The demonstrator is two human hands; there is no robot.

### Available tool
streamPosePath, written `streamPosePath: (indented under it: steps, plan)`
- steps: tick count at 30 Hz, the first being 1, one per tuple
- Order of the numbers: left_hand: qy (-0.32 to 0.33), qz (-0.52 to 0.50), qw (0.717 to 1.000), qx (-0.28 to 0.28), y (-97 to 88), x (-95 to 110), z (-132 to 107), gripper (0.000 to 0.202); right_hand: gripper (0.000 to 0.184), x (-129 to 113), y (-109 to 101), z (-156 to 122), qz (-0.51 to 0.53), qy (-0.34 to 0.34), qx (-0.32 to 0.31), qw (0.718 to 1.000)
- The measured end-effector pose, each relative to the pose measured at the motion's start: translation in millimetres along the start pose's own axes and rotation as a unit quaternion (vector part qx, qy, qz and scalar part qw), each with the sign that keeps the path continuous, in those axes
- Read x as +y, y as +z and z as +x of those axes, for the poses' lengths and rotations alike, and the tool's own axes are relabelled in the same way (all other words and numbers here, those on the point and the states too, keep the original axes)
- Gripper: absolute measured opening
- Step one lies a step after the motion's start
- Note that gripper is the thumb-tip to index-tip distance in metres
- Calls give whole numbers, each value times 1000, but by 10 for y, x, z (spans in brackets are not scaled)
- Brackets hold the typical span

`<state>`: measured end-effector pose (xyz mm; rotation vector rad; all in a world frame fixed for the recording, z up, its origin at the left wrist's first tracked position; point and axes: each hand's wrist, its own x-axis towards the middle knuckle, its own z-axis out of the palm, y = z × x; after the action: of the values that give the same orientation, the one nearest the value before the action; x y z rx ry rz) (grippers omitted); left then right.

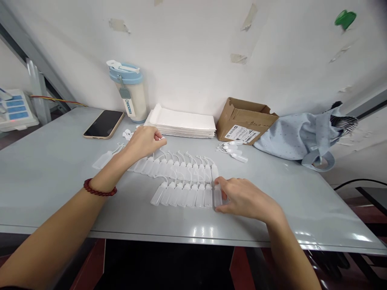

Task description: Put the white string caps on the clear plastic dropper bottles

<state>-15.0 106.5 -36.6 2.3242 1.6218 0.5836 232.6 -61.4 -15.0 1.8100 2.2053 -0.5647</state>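
Observation:
My right hand (pixel 242 198) has its thumb and fingers around a small translucent plastic bottle (pixel 218 196) at the right end of the front row. To its left stretches that row of similar small bottles (pixel 183 196), lying side by side with thin white cords at their caps. Behind it lies a second row of bottles (pixel 175 168), partly covered by my left forearm. My left hand (pixel 146 141) is raised over the back row, fingers pinched, with a bit of something small and white showing at the fingertips. Loose small white pieces (pixel 127 133) lie just behind that hand.
Along the wall stand a blue-lidded tumbler (pixel 133 96), a stack of white envelopes (pixel 184 121) and a cardboard box (pixel 246 121). A phone (pixel 104 124) lies at left. More little bottles (pixel 236 151) sit before the box, beside a light blue cloth bag (pixel 290 135).

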Motion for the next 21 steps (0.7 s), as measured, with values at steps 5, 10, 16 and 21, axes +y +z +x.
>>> streamPosePath:
  steps: [5,10,16,21]
  plan:
    - [2,-119,993,4,-32,177,-97,20,51,91,-81,-91,109,-57,-7,992]
    - [54,-224,971,-61,20,362,-244,19,52,113,-115,-42,290,-104,61,949]
    - [61,-393,890,-222,101,596,-460,18,52,91,31,183,377,-136,217,890]
    - [56,-439,865,-235,151,689,-536,17,43,40,125,270,366,-125,244,889]
